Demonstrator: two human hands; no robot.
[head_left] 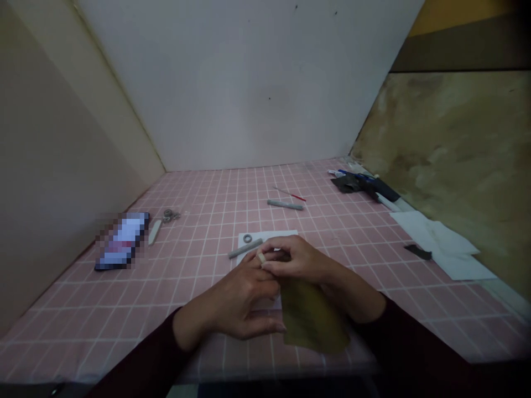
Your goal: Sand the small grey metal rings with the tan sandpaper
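My left hand [244,301] reaches in from the lower left, its fingers apart and thumb stretched out. A pale ring [261,258] sits around one of its fingers. My right hand [296,260] pinches that ring between thumb and fingers, touching the left hand. Below the right hand lies a yellow-green sheet [313,318] with a dark patch. Under both hands is a white paper [286,236], partly hidden. A grey rod [245,248] and a small grey ring [248,238] rest at the paper's upper left.
On the pink checked table [199,221] are a blurred phone [123,240], a white file [155,232] and grey rings [167,215] at left. A second grey rod [285,205] and a red-handled tool [297,197] lie behind. Dark scraps [348,182] and white papers [448,243] are at right.
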